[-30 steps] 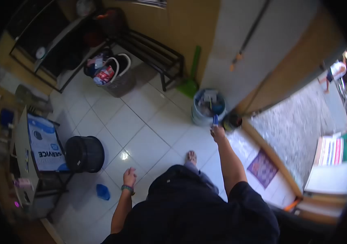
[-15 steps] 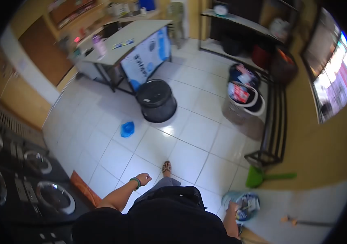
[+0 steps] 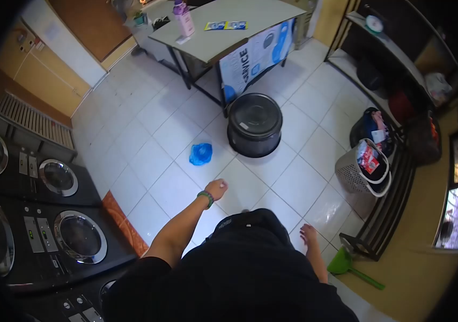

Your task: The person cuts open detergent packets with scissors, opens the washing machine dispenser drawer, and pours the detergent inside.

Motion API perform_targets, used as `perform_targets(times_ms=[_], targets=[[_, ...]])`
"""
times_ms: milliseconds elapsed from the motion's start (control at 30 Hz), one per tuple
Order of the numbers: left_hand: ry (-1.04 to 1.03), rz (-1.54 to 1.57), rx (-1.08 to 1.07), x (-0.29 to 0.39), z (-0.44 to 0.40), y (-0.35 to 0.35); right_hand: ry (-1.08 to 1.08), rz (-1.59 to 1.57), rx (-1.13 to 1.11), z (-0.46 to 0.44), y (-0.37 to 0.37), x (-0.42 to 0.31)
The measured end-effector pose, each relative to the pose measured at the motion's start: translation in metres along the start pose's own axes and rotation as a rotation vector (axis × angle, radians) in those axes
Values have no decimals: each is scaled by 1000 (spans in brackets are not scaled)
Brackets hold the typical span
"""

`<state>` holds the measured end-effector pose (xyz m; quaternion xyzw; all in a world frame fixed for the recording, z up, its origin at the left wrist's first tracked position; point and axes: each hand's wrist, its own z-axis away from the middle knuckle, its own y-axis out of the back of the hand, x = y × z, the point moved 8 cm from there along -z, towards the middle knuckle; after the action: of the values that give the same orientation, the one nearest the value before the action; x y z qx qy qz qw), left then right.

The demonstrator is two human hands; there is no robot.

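Where the black shirt [image 3: 229,284] ends, two bare forearms are extended above white tiles [image 3: 172,180]. Left hand [image 3: 216,190]: held forward, a green band [image 3: 206,199] worn at the wrist; fingers curled toward the palm; whether anything small is pinched cannot be told. Right hand [image 3: 309,236]: held out at the other side, fingers slightly bent and parted.

Dustpan [image 3: 341,262], green: placed near the right hand, by the wall and the end of a dark slatted bench [image 3: 402,201]. Machines [image 3: 81,236], dark, round-doored: stacked at far left, an orange panel [image 3: 124,222] set beside them. Blue plastic [image 3: 201,154]: crumpled on the tiles, just beyond the left hand and apart from it. Basket [image 3: 351,173], pale, perforated: filled with clothes and a red packet [image 3: 368,159], set beside the bench. Tub [image 3: 255,129], black: stood on the floor before the table [image 3: 205,48], from which a banner [image 3: 258,58] lettered SERVICE is hung. On the tabletop: a pink bottle [image 3: 184,21] and sachets [image 3: 226,25]. Scale [image 3: 374,24]: kept on a rack at upper right.
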<state>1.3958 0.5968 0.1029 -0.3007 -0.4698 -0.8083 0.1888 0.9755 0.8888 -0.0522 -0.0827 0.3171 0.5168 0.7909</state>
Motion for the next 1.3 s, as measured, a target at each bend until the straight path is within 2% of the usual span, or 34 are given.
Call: perform_targets(times_ms=[200,267,300,367,400,433,467,500,567,633,667,700,767,833,867,900,933,1000,1100,1200,1233,1267,1300], targets=[[24,61,-7,-22,-90,53,-83,86,37,-79,-39,-119],[154,69,-36,-37,-109,79,-44,-71,32,-117,-61,-166],[187,176,30,-71,-120,82,-31,-137,29,-132,-66,-190],[292,34,75,-101,-130,109,39,-42,-139,-181,-91,-257],[281,-5,103,-119,-140,123,49,3,-224,-200,-108,-273],[281,-34,109,-137,-147,128,134,-120,-265,-220,-125,-300],[335,-40,176,-151,-152,141,130,-91,-122,-215,-139,-334],[394,-49,233,-167,-156,152,224,-24,-125,-228,-155,-358],[429,3,366,-186,-159,174,308,136,-143,-189,-206,-417],[478,22,347,-215,-161,167,301,199,-210,-175,-250,-433],[493,26,336,-209,-161,178,299,220,-241,-164,-271,-434],[604,233,195,-210,-157,173,311,198,-255,-147,-290,-430],[559,-29,38,-234,-162,155,334,142,-274,-108,-334,-410],[509,-91,-174,-272,-173,129,279,218,-213,-84,-368,-359],[397,-242,-265,-282,-184,118,382,375,-172,-87,-377,-318],[431,-201,-296,-306,-194,107,472,546,-132,-86,-383,-274],[464,-159,-324,-333,-207,92,457,552,-55,-67,-399,-250],[548,-109,-338,-384,-237,64,397,597,40,-40,-433,-219],[681,297,-266,-510,-296,-20,307,592,138,-44,-458,-170],[620,224,-299,-571,-359,-78,360,723,282,-61,-448,-142],[553,61,-330,-565,-379,-81,384,789,343,-64,-442,-135],[618,108,-240,-593,-394,-98,426,795,403,-65,-433,-134],[726,243,-174,-617,-400,-119,356,755,461,-68,-416,-122]])
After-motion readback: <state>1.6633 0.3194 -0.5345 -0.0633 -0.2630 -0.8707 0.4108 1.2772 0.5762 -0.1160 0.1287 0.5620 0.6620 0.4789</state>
